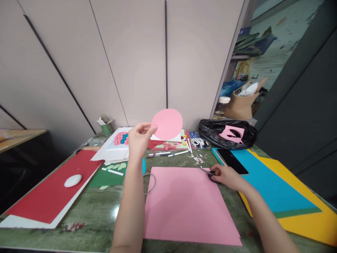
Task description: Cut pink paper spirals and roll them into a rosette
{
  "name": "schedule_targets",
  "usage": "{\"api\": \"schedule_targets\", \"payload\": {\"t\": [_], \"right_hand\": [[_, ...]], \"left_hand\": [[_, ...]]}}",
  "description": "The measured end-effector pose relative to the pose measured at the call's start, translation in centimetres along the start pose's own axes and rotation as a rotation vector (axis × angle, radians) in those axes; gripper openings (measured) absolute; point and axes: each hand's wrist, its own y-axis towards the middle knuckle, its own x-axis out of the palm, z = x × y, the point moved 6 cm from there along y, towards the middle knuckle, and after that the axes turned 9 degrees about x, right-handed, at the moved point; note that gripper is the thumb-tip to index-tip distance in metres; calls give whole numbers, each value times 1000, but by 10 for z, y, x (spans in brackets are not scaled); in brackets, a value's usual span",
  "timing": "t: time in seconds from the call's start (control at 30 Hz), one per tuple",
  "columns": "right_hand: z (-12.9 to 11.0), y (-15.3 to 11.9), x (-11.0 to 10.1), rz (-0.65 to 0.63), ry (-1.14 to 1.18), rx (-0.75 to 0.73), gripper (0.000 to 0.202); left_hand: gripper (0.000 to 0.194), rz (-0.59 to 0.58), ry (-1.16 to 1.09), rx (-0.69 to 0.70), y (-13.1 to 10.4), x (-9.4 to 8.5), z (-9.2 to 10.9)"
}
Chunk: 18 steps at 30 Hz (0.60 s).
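Observation:
My left hand pinches the left edge of a pink paper circle and holds it up above the back of the table. At the top right corner of a large pink paper sheet, my right hand is closed on the dark handles of a pair of scissors, whose blades point left along the sheet's far edge. A grey ring, like a roll of tape, lies at the sheet's left edge, partly behind my left forearm. Small paper scraps are scattered beyond the scissors.
Red paper bearing a white oval object lies left. Several markers are at the back. On the right are a phone, blue paper, yellow paper and a black plastic bag with a cut pink offcut.

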Motion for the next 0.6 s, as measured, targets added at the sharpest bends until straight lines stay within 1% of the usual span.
{"api": "schedule_targets", "payload": {"t": [0.1, 0.17, 0.2, 0.27, 0.33, 0.4, 0.47, 0.53, 0.6], "right_hand": [[-6, -6, -8, -39, 233, -70, 43], [-13, -9, -9, -78, 412, -110, 46], [-17, -10, -7, -94, 504, -122, 47], [-24, -10, 1, -133, 761, -124, 48], [-29, -7, 11, -150, 911, -123, 51], [-32, -4, 18, -141, 1040, -119, 54], [-33, -3, 22, -129, 1140, -112, 51], [-32, -4, 22, -114, 1216, -103, 46], [-31, -6, 19, -101, 1273, -90, 43]], "left_hand": [[28, -28, -32, -14, 0, 1, -4], [28, -54, -66, -27, 0, 4, -10], [28, -69, -82, -42, 0, 6, -15], [31, -115, -94, -93, 0, 13, -26], [33, -179, -96, -142, -2, 21, -36], [33, -225, -100, -167, -4, 30, -42], [34, -254, -112, -188, -7, 38, -45], [36, -264, -133, -223, -12, 45, -49], [38, -254, -158, -273, -24, 53, -57]]}}
